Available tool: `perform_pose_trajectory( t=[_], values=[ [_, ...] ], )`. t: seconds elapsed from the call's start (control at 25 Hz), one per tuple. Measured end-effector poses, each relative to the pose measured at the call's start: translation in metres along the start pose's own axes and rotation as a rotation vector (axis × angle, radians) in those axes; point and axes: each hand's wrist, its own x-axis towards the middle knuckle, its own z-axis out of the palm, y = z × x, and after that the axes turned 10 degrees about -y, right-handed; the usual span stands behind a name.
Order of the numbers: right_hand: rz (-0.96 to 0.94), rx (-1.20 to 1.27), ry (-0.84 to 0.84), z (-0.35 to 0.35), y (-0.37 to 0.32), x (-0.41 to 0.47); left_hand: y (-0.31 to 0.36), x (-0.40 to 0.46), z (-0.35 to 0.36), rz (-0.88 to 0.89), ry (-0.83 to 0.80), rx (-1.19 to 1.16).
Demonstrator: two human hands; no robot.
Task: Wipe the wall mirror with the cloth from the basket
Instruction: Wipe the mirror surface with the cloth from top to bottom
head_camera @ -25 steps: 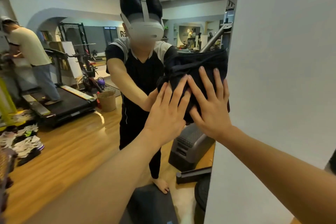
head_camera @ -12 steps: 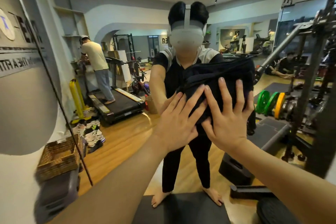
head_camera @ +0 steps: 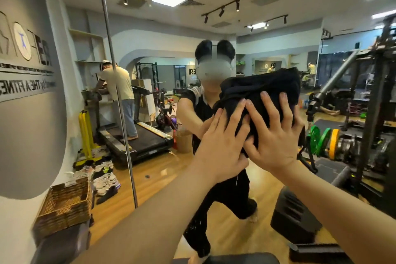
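- Wall mirror (head_camera: 214, 178): fills most of the view, seam bar running down at left; reflects a gym room. Hard, flat, likely fragile; takes even pressure, no sharp knocks.
- Basket (head_camera: 64, 206): woven, low at left, well apart from the hands; contents not visible.
- Cloth (head_camera: 263, 90): dark, bunched thick, pressed flat on the glass at about head height, right of centre. Soft, light, floppy; probably slides easily and tends to bunch or slip out under the palms. Best taken broadly across the middle, fingers spread, lower edge trapped so it does not drop.
- Right hand (head_camera: 276, 135): fingers straight and spread wide, palm pressing on the cloth's lower right.
- Left hand (head_camera: 222, 146): same, flat and wide, pressing lower left, fingertips touching the other hand's.
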Motion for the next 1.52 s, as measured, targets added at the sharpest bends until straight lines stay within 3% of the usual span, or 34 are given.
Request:
perform_pose_trajectory(
  t=[0.16, 0.36, 0.6, 0.8, 0.92, 1.12, 1.32, 1.4, 1.52],
  values=[
    [-0.035, -0.019, 0.007, 0.004, 0.001, -0.013, 0.024, -0.004, 0.02, -0.113, -0.001, 0.02],
    [0.083, -0.037, -0.023, 0.003, -0.025, 0.002, 0.001, -0.006, 0.004, -0.075, 0.015, 0.172],
    [-0.038, 0.014, -0.055, 0.021, -0.174, 0.064, -0.117, -0.095, -0.032, -0.239, 0.022, 0.182],
    [-0.218, 0.041, -0.16, 0.068, -0.254, -0.041, -0.129, -0.215, 0.071, -0.32, 0.0, 0.164],
    [-0.256, -0.029, -0.174, 0.087, -0.226, -0.136, -0.068, -0.246, 0.143, -0.266, 0.03, 0.116],
    [-0.202, -0.112, -0.19, 0.065, -0.082, -0.229, 0.07, -0.19, 0.196, -0.16, -0.103, 0.036],
    [-0.016, -0.082, -0.192, 0.011, 0.028, -0.129, 0.11, -0.039, 0.098, -0.172, 0.008, 0.072],
    [0.006, -0.048, -0.189, -0.002, 0.014, -0.074, 0.09, -0.01, 0.049, -0.271, 0.054, 0.069],
    [-0.031, 0.017, -0.207, 0.002, -0.053, -0.028, 0.029, -0.034, 0.019, -0.359, 0.03, 0.089]
  ],
)
